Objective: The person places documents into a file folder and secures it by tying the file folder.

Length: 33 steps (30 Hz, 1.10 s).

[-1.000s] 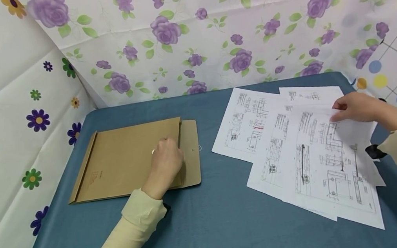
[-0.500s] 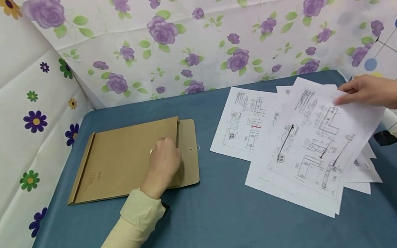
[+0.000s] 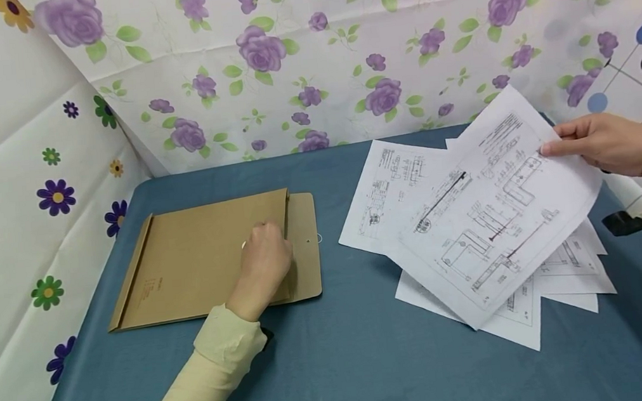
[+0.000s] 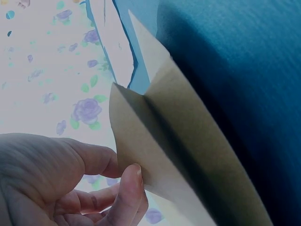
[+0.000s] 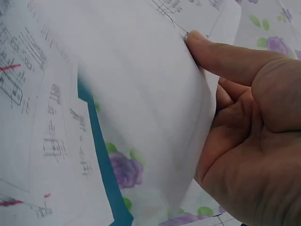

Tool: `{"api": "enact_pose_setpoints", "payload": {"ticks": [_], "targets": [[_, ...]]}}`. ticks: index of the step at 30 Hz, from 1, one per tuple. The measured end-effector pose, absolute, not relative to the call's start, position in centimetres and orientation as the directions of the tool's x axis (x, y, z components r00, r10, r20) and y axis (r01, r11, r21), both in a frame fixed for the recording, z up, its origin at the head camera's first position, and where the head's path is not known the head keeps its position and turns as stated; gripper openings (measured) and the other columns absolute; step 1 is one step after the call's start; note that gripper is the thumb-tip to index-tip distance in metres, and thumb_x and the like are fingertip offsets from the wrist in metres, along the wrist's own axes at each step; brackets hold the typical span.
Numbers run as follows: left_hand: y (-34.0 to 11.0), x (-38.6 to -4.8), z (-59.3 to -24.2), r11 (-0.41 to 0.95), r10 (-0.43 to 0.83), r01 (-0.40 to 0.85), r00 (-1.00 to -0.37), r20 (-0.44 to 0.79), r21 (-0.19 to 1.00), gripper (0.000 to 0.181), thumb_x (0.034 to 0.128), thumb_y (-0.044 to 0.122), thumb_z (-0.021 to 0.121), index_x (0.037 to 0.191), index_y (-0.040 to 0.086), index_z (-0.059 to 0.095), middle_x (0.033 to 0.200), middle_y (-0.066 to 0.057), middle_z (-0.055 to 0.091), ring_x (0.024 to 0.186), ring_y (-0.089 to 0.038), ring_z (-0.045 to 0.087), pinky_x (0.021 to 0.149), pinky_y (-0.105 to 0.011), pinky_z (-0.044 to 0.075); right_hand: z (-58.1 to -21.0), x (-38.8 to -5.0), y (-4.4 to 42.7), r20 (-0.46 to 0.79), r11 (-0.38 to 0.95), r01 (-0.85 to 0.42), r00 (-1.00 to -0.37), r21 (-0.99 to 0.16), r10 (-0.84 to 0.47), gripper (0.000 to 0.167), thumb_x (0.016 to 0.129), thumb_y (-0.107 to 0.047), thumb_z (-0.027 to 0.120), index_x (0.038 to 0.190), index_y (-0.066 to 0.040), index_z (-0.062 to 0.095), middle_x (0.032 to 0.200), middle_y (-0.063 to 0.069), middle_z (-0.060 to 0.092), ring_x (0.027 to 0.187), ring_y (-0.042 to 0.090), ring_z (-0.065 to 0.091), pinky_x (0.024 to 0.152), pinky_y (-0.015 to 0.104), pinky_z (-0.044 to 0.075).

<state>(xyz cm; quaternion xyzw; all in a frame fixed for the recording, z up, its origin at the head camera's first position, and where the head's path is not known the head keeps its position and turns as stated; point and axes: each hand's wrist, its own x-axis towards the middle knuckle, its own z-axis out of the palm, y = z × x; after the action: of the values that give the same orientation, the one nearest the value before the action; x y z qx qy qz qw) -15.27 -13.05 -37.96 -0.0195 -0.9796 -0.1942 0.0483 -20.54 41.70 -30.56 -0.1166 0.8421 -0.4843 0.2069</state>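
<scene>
A brown kraft paper envelope (image 3: pixel 206 261) lies on the left of the table, its flap (image 3: pixel 304 246) folded out to the right. My left hand (image 3: pixel 266 259) pinches the envelope's upper edge near the mouth; in the left wrist view the thumb and forefinger hold that upper layer (image 4: pixel 136 141) and the mouth gapes. On the right, my right hand (image 3: pixel 608 143) pinches the edge of a printed drawing sheet (image 3: pixel 494 211) between thumb and fingers. That sheet is lifted and tilted above the other papers. In the right wrist view the thumb (image 5: pixel 202 44) presses on the sheet's face.
Several other drawing sheets (image 3: pixel 378 202) lie fanned and overlapping beneath the lifted one. The blue tablecloth (image 3: pixel 357 350) shows between envelope and papers and along the front. Flowered sheeting (image 3: pixel 314 54) hangs behind the table and at the left.
My right hand has taken up the top sheet, raising it off the papers and turning it while its lower end swings left. The left hand stays at the envelope's mouth.
</scene>
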Motion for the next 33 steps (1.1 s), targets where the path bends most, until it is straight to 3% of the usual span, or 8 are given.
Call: {"api": "enact_pose_setpoints", "payload": {"ticks": [9, 20, 28, 33], "targets": [[-13.1, -15.2, -37.9, 0.926, 0.009, 0.042, -0.996, 0.09, 0.375, 0.006, 0.0916, -0.006, 0.059, 0.089, -0.009, 0.064, 0.083, -0.022, 0.06, 0.064, -0.028, 0.059, 0.056, -0.04, 0.053, -31.9, -20.9, 40.6, -0.239, 0.306, 0.108, -0.87, -0.946, -0.43, 0.039, 0.111, -0.01, 0.044, 0.122, -0.032, 0.073, 0.113, -0.002, 0.076, 0.092, 0.026, 0.075, 0.07, 0.046, 0.061], [-13.1, -15.1, -37.9, 0.926, 0.016, 0.051, -0.995, 0.094, 0.374, 0.006, 0.0915, -0.005, 0.06, 0.092, -0.01, 0.064, 0.084, -0.022, 0.06, 0.064, -0.028, 0.059, 0.055, -0.039, 0.053, -34.5, -20.9, 38.3, -0.317, 0.215, 0.239, -0.81, -0.947, -0.494, 0.034, 0.111, -0.011, 0.045, 0.124, -0.029, 0.071, 0.114, 0.004, 0.076, 0.092, 0.033, 0.076, 0.071, 0.047, 0.061], [-13.1, -15.1, -38.0, 0.927, 0.014, 0.051, -0.995, 0.099, 0.373, 0.006, 0.0913, -0.006, 0.059, 0.09, -0.01, 0.064, 0.083, -0.022, 0.059, 0.064, -0.028, 0.059, 0.055, -0.039, 0.054, -35.6, -20.2, 35.5, -0.357, 0.179, 0.311, -0.85, -0.934, -0.387, 0.023, 0.109, -0.012, 0.052, 0.123, -0.021, 0.068, 0.111, 0.009, 0.076, 0.09, 0.032, 0.076, 0.069, 0.043, 0.061], [-13.1, -15.2, -38.0, 0.927, 0.014, 0.048, -0.995, 0.094, 0.371, 0.007, 0.0915, -0.006, 0.059, 0.092, -0.01, 0.065, 0.084, -0.022, 0.06, 0.065, -0.029, 0.06, 0.057, -0.04, 0.056, -36.0, -19.8, 33.6, -0.396, 0.218, 0.343, -0.873, -0.914, -0.284, 0.022, 0.106, -0.021, 0.06, 0.128, -0.019, 0.062, 0.109, 0.003, 0.076, 0.089, 0.029, 0.076, 0.07, 0.041, 0.061]]}}
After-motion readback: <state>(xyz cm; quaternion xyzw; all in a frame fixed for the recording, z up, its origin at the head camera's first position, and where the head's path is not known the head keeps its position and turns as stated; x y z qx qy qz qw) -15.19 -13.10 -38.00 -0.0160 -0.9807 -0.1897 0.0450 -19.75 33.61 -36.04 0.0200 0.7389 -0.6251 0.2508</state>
